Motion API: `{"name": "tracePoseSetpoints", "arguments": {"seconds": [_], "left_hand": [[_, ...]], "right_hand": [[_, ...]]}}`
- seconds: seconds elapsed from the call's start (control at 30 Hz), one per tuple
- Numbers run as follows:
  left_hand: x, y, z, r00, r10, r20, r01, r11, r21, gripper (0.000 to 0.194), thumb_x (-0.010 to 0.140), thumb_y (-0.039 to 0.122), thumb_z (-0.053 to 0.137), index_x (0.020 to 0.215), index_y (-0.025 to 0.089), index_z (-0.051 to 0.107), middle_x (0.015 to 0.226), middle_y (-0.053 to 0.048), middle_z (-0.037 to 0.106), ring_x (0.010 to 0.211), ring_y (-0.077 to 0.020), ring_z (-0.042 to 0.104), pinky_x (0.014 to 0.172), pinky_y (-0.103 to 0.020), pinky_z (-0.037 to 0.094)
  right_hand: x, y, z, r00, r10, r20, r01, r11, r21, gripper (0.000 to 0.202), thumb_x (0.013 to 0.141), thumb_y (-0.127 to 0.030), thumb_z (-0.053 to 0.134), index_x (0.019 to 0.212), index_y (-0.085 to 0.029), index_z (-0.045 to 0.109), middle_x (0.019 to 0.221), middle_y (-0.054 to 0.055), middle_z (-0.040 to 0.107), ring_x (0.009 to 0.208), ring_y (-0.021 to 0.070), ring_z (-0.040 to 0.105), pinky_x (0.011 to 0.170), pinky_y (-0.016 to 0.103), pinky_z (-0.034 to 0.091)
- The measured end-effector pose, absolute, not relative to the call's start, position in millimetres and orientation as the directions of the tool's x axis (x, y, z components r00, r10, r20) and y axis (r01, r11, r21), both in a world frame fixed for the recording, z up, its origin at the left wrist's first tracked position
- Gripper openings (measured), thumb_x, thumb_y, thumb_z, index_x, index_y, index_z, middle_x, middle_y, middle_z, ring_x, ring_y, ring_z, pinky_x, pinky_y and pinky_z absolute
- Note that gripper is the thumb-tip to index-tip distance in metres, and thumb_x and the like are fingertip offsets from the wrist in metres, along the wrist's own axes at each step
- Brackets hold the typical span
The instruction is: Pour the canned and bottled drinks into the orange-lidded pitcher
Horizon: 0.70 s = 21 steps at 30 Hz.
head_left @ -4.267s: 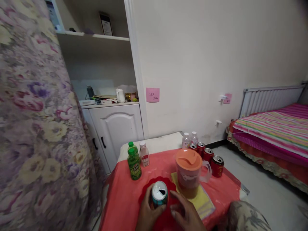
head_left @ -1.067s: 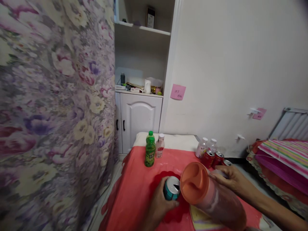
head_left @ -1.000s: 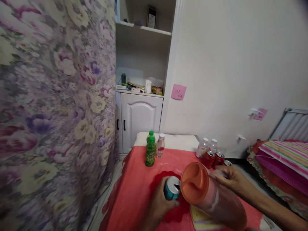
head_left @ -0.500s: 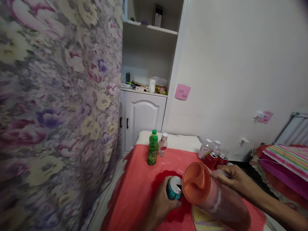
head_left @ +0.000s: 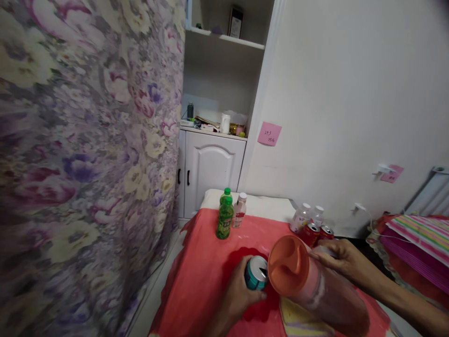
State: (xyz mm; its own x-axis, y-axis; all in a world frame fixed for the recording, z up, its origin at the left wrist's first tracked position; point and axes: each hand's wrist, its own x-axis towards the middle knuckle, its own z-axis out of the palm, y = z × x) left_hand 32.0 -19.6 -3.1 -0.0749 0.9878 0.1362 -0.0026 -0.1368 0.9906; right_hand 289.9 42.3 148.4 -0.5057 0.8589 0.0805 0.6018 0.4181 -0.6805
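Observation:
My left hand (head_left: 236, 292) is wrapped round a teal can (head_left: 256, 273) with a silver top and an open mouth. My right hand (head_left: 338, 257) grips the handle of a large pitcher (head_left: 329, 295) with an orange lid (head_left: 288, 265). The pitcher is tilted far over to the left and holds a brownish-pink liquid. Its lid is right beside the can's top; whether liquid runs between them cannot be made out. Beneath the can, a dark red wet patch (head_left: 233, 269) spreads on the red cloth (head_left: 196, 262). A folded yellow cloth (head_left: 301, 320) lies under the pitcher.
Green bottles (head_left: 225, 219) and a white-capped bottle (head_left: 239, 211) stand at the back left of the table. Clear bottles (head_left: 300, 218) and red cans (head_left: 310, 234) are at the back right. A floral curtain (head_left: 87, 164) hangs left; a white cabinet (head_left: 214, 173) stands behind.
The view has shifted slightly, so the surroundings appear a little further right. Both hands keep their holds, and the pitcher is still tilted beside the can.

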Motion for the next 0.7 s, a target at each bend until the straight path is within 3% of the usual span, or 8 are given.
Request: {"name": "tracePoseSetpoints", "arguments": {"seconds": [0.47,0.7], "left_hand": [[32.3,-19.8,-4.8,-0.073,0.986,0.153,0.012,-0.152,0.988,0.072,0.047,-0.002,0.077,0.113,0.021,0.060,0.112,-0.003,0.070,0.103,-0.0245,0.063,0.090,-0.034,0.049],[31.9,-21.1,-7.3,-0.068,0.984,0.163,0.010,-0.163,0.987,0.071,0.047,-0.003,0.077,0.112,0.022,0.060,0.111,-0.002,0.070,0.102,-0.0240,0.063,0.089,-0.033,0.049]], "right_hand": [[293.9,44.5,150.6,-0.527,0.849,0.031,0.617,0.407,-0.674,0.053,0.085,-0.068,0.051,0.062,-0.022,0.040,0.060,-0.005,0.033,0.057,0.0111,0.030,0.053,0.027,0.024],[293.8,44.6,151.2,-0.517,0.853,0.068,0.612,0.424,-0.668,0.055,0.083,-0.069,0.055,0.060,-0.020,0.048,0.054,-0.005,0.039,0.053,0.0107,0.034,0.052,0.026,0.031]]}}
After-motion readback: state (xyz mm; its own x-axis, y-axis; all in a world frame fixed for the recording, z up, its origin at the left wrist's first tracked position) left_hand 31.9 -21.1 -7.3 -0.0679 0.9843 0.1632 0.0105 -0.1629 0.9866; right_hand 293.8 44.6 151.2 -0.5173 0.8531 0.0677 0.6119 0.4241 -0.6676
